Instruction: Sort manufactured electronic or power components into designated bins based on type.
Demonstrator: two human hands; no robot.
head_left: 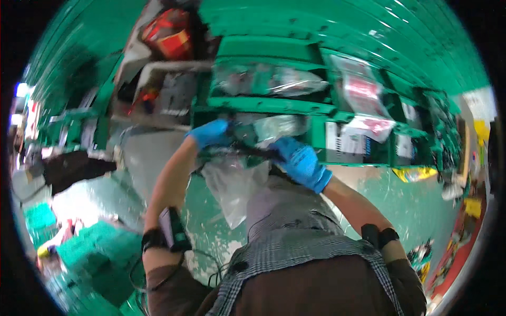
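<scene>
Both hands wear blue gloves and reach into a green shelf unit (274,105). My left hand (211,132) grips the left end of a dark item wrapped in clear plastic (247,138) at the shelf's lower compartment. My right hand (301,162) holds the right end of the same item. A clear plastic bag (234,184) hangs down below the two hands. Whether the item rests on the shelf edge or is held free cannot be told.
Other compartments hold clear-wrapped packets (269,79) and red-and-white packages (363,89). A red and grey bundle (168,37) sits at the upper left. A green crate (100,247) stands on the green floor at lower left. Yellow and red items (464,221) line the right.
</scene>
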